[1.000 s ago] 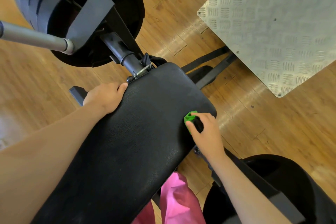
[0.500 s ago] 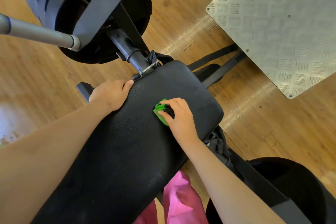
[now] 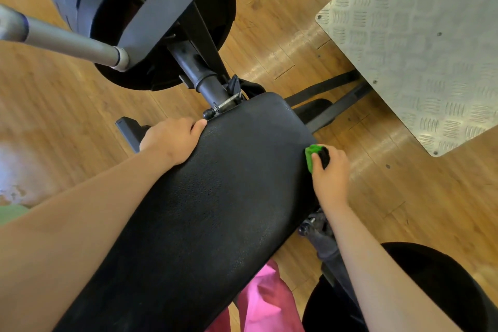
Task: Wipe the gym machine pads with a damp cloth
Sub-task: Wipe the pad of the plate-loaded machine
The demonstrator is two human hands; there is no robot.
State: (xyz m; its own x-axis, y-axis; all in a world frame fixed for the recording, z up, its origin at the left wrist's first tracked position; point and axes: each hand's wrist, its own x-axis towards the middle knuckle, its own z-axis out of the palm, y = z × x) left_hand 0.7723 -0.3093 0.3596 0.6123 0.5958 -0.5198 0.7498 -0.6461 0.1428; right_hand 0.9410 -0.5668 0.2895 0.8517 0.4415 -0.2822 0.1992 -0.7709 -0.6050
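- Hands at work on a long black padded bench (image 3: 204, 224) of a gym machine, seen from above the person's own arms.
- Left hand (image 3: 172, 140) lies flat over the pad's left edge near its far end, fingers pressed together and curled over the side, thumb tip close to a small metal pin (image 3: 225, 105) at the far left corner.
- Right hand (image 3: 330, 172) sits at the pad's right edge, near the far right corner, fingers bunched and closed around a bright green cloth (image 3: 311, 155); a small dark patch shows between the fingers, and what it is cannot be told.
- Green cloth is touching the rim of the pad, mostly tucked under the fingers.
- Beyond the pad's far end, a black post (image 3: 199, 67) joins a stack of black weight plates (image 3: 89, 5), with a grey bar (image 3: 67, 40) sticking out to the left.
- Grey ridged metal plate (image 3: 425, 43) lies over the wooden floor (image 3: 54, 105) at the far right.
- Pink clothing (image 3: 266, 302) shows below the pad's near edge, beside a round black cushion (image 3: 442, 288).
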